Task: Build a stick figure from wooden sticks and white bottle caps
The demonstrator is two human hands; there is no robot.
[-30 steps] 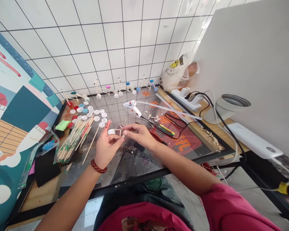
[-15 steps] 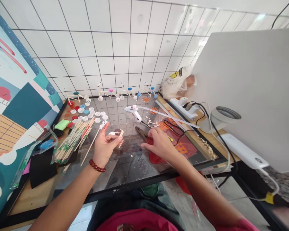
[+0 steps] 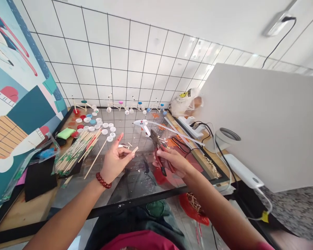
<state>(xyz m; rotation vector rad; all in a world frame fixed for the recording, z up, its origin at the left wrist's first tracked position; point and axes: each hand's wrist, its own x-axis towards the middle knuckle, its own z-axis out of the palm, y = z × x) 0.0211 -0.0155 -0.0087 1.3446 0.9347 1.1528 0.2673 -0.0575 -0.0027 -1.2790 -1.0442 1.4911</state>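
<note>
My left hand (image 3: pixel 114 162), with a red bead bracelet on its wrist, pinches short pieces of wooden stick (image 3: pixel 135 150) between thumb and fingers. In my right hand (image 3: pixel 174 161) is a pair of pliers (image 3: pixel 155 143) with red handles. Their dark jaws point away from me, close to the white glue gun (image 3: pixel 143 125). A long skewer (image 3: pixel 95 159) lies left of my left hand, beside a bundle of wooden skewers (image 3: pixel 74 152). Small stick offcuts are scattered on the glass tabletop (image 3: pixel 131 180).
White, red and blue bottle caps (image 3: pixel 104 132) lie at the back left. Small stick-and-cap models (image 3: pixel 114 107) line the back edge. A power strip (image 3: pixel 191 126) with cables and a white cylindrical container (image 3: pixel 221 140) stand right. A red bag (image 3: pixel 193 210) with sticks hangs below the edge.
My right hand has closed on the pliers and raised them off the tabletop. The sticks in my left hand have turned, now pointing up to the right. The camera view has shifted.
</note>
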